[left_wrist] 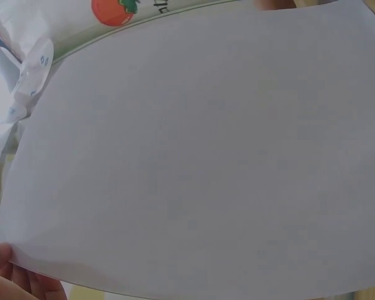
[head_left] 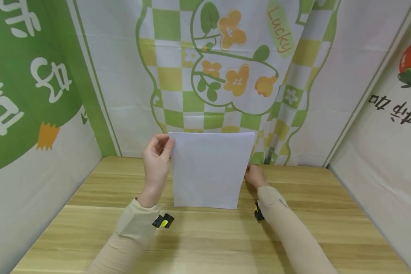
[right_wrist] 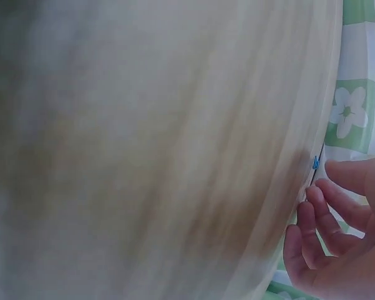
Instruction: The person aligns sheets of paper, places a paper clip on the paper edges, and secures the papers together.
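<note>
A blank white sheet of paper [head_left: 207, 171] stands upright above the wooden table, also filling most of the left wrist view. At its upper left corner my left hand [head_left: 157, 160] pinches it between thumb and fingers. My right hand [head_left: 255, 176] is low beside the sheet's right edge, its fingertips partly hidden behind the paper. In the right wrist view that hand [right_wrist: 340, 219] has its fingers bent, with a gap between thumb and index finger. A tiny blue thing [right_wrist: 315, 162], too small to identify, is close to the thumb tip at the table's far edge.
The wooden table [head_left: 205, 243] reaches back to a checkered, flowered curtain [head_left: 169, 80]. Printed cloth walls enclose it, a green and white one [head_left: 27, 76] at left and a tomato-printed one [head_left: 390, 152] at right.
</note>
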Demonstrator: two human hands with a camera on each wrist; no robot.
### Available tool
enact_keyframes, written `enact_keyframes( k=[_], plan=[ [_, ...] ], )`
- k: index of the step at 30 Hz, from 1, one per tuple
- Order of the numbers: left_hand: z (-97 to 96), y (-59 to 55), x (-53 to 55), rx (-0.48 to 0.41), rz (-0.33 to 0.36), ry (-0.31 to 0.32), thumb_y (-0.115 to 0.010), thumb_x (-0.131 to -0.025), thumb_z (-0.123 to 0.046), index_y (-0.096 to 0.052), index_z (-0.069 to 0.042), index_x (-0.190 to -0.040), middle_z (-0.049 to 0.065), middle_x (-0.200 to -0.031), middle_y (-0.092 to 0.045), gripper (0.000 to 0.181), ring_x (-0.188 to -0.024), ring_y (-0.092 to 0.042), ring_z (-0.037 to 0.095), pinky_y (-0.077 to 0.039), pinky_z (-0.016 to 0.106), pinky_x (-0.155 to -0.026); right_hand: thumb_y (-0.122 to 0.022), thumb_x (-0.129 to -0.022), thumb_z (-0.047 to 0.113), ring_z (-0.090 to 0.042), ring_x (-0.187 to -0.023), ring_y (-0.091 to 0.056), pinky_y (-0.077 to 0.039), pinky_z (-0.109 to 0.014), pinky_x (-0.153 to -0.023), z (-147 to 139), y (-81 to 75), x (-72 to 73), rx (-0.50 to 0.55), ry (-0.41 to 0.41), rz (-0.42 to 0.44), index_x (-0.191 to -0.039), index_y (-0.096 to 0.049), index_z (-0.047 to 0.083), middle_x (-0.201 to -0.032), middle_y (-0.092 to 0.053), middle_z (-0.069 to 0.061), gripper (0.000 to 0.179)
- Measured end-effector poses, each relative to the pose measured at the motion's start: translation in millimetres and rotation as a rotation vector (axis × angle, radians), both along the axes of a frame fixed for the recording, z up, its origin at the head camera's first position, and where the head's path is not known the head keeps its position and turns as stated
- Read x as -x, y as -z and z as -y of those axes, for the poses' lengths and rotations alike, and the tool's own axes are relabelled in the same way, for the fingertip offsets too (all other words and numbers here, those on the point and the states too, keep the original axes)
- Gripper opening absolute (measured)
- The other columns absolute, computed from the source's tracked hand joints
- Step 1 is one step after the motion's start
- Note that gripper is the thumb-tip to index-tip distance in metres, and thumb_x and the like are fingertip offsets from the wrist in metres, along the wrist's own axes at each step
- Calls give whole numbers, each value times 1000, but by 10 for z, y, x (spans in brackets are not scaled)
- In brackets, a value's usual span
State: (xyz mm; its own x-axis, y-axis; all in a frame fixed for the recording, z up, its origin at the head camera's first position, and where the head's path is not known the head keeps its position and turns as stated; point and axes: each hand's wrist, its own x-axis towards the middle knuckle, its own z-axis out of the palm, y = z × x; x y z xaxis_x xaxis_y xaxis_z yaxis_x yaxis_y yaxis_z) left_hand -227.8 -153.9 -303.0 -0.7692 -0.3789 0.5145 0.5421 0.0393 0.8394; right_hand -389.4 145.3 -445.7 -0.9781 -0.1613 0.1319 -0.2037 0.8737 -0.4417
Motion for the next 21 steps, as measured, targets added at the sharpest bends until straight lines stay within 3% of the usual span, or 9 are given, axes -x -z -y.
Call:
enact_keyframes(
  k=[12,21],
  plan=[
    [-8,24,-9,1,-4,-3,-61,-92,-14,-60,-1,-100,3,-92,-60,15,-82,-55,12,-44,19,-68,-54,-91,17,-39,-99,-61,-49,-46,-84,74,17,37,-78,25,70,-92,-68,1,-102,-67,-22,22],
    [-7,30,-4,6,6,6,-61,-93,-17,-59,-2,-101,-3,-92,-60,17,-83,-55,12,-44,19,-69,-58,-80,4,-42,-99,-61,-50,-49,-86,105,11,108,-162,21,51,-94,-67,-7,-102,-66,-26,20]
  ],
)
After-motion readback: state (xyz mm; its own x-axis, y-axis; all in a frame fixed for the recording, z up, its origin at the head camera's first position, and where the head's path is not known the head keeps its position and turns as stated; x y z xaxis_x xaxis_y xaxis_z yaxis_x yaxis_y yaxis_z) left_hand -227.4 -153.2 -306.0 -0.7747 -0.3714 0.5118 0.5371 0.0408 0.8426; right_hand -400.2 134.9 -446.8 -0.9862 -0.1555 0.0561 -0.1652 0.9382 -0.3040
